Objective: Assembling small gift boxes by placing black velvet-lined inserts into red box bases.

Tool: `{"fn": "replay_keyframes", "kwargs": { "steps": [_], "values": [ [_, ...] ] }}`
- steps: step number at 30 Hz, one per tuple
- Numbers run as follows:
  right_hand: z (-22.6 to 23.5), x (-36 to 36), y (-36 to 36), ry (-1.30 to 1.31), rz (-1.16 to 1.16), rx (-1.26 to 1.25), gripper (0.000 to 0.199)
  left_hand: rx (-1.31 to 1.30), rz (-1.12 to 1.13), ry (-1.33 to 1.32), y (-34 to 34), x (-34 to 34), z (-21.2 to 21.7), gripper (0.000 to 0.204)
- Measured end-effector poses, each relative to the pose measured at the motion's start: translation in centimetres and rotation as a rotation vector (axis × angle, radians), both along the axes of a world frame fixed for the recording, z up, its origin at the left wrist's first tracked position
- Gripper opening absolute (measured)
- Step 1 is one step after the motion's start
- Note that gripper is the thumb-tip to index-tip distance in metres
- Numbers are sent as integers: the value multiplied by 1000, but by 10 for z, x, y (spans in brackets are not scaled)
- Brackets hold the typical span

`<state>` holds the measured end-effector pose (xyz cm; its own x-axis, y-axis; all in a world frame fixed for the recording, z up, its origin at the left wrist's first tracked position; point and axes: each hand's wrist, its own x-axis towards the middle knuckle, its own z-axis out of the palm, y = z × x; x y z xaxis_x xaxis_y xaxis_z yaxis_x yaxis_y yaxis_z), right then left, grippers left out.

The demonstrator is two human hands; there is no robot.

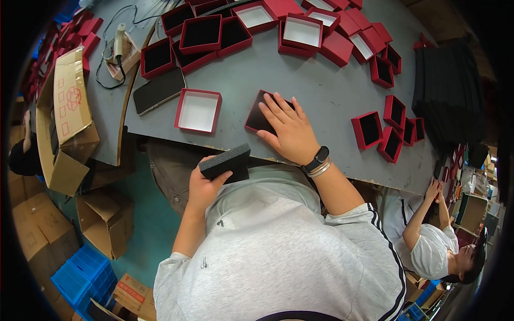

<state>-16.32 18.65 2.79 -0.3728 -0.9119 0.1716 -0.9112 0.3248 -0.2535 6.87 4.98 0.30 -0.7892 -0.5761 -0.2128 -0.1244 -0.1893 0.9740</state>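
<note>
Left hand [206, 187]: the grip is closed around a dark grey foam block [227, 162], thumb on the near face and fingers wrapped behind. The block is held just off the near edge of the grey table [321, 91], above the person's lap.

Right hand [289, 131]: the grip is spread flat, palm down, fingers extended and pressing on a red box with a dark lining [257, 115]. The box lies on the table directly under the fingertips; most of it is covered by the hand, so its contents cannot be confirmed. A dark band and metal bangles [319, 163] sit on the wrist.

Just to the left of the right hand lies an open red box with a white interior [198, 111]. Beyond that, further left, a flat dark sheet [159, 90] rests on the table. Ahead of both hands, many more red boxes [300, 32] are scattered across the far side. To the right of the right hand, small red boxes [385, 131] stand near a stack of black material [444, 91].
</note>
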Motion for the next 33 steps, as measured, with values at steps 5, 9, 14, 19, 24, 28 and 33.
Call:
{"fn": "replay_keyframes", "kwargs": {
  "steps": [5, 9, 14, 19, 24, 28, 33],
  "values": [
    [4, 2, -3, 109, 21, 74, 57, 48, -3, -10, 2, -2, 0, 34],
    [4, 8, 6, 110, 17, -59, 52, 54, -13, -19, 2, -4, 3, 33],
    [3, 23, 29, 13, -5, -85, 42, 61, -22, -3, 1, 0, -3, 33],
    [0, 23, 31, 60, -49, -100, 42, 97, -18, -3, 2, -4, 0, 33],
    [2, 25, 29, 21, -120, -7, 48, 104, -36, -5, 4, -6, -2, 33],
    [2, 28, 29, 105, -188, -17, 55, 56, -63, -11, 4, -6, 2, 33],
    [3, 25, 32, 126, -238, -24, 57, -16, -85, -23, 3, -6, 4, 33]
  ]
}}
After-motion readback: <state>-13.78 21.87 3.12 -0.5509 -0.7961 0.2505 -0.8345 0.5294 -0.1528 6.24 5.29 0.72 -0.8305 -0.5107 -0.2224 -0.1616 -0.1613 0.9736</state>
